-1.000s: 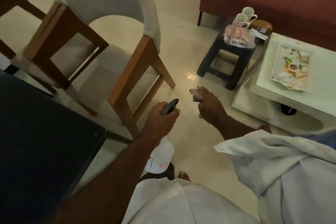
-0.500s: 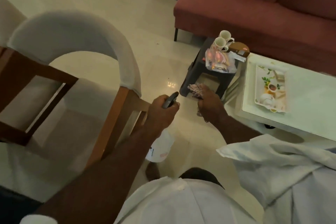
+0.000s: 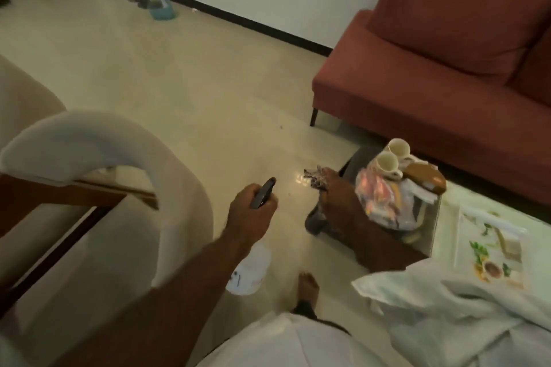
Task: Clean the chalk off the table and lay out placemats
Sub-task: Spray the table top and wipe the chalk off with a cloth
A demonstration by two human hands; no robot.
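My left hand point(image 3: 249, 213) is closed around the black trigger head of a white spray bottle point(image 3: 249, 270), which hangs below the fist over the floor. My right hand point(image 3: 335, 192) is closed on a small patterned cloth point(image 3: 314, 176), bunched and sticking out to the left of the fingers. A floral placemat point(image 3: 492, 250) lies on the white low table point(image 3: 447, 202) at the right edge. The dark dining table is out of view.
A wooden chair with a pale padded back point(image 3: 98, 152) stands at the left. A small dark stool point(image 3: 360, 158) carries two cups point(image 3: 393, 155) and plastic-wrapped items. A red sofa point(image 3: 447, 83) is beyond. A blue dustpan point(image 3: 162, 10) lies by the far wall. My bare foot point(image 3: 308, 283) is below.
The view has swung right and up, away from the dark dining table, which has left the frame. Both hands keep their holds and have come nearer the stool and low table.
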